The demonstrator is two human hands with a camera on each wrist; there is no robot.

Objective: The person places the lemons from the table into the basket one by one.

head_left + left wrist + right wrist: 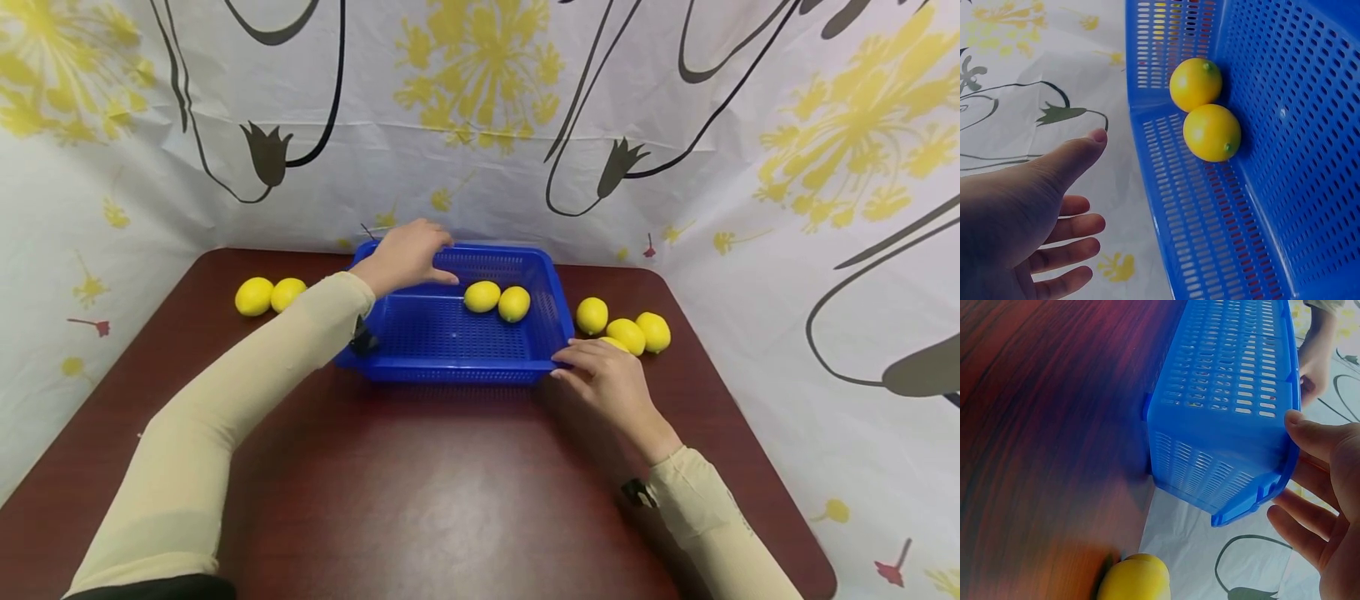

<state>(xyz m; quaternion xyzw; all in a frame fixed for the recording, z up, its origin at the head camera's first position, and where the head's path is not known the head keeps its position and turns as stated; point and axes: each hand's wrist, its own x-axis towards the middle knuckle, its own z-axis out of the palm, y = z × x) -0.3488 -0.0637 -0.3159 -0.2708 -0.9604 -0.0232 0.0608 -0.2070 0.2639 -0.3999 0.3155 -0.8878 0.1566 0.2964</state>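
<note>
A blue plastic basket [450, 372] with slotted walls stands on the table, and two lemons [482, 297] lie side by side inside it, toward its right. Over the basket's back left part hovers my left hand [408, 254], thumb apart from the loosely bent fingers and nothing between them. In the left wrist view that hand [1041, 219] is beside the rim, away from the two lemons [1212, 132]. My right hand [611, 387] grips the basket's front right corner; in the right wrist view its thumb [1310, 434] lies against the rim, with the fingers around the corner.
Several lemons [626, 336] lie on the table right of the basket, one partly hidden behind my right hand. Two more lemons [255, 297] sit to the left, one partly covered by my left sleeve. A patterned cloth [480, 183] hangs around the dark wooden table [442, 483].
</note>
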